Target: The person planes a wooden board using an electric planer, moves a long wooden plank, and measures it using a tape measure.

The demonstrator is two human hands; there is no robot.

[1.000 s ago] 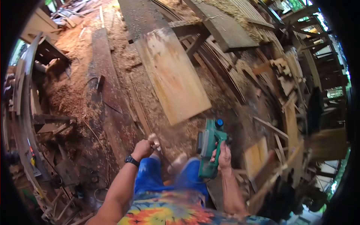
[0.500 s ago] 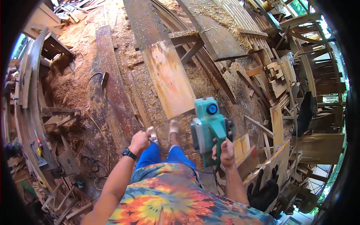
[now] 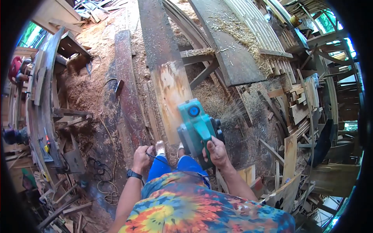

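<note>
Plank (image 3: 166, 75), dark at the far end and pale nearer; green planer (image 3: 193, 130) over the pale part's right edge, contact unclear; right hand (image 3: 217, 152) wrapped around the planer's handle (image 3: 204, 134); left hand (image 3: 142, 157) curled on a thin black cord (image 3: 156, 158).

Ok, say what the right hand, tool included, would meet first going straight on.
The right hand, holding the green plastic power planer, would likely bring it first against the long, partly pale wooden board; they overlap in view, but whether they touch is unclear.
</note>
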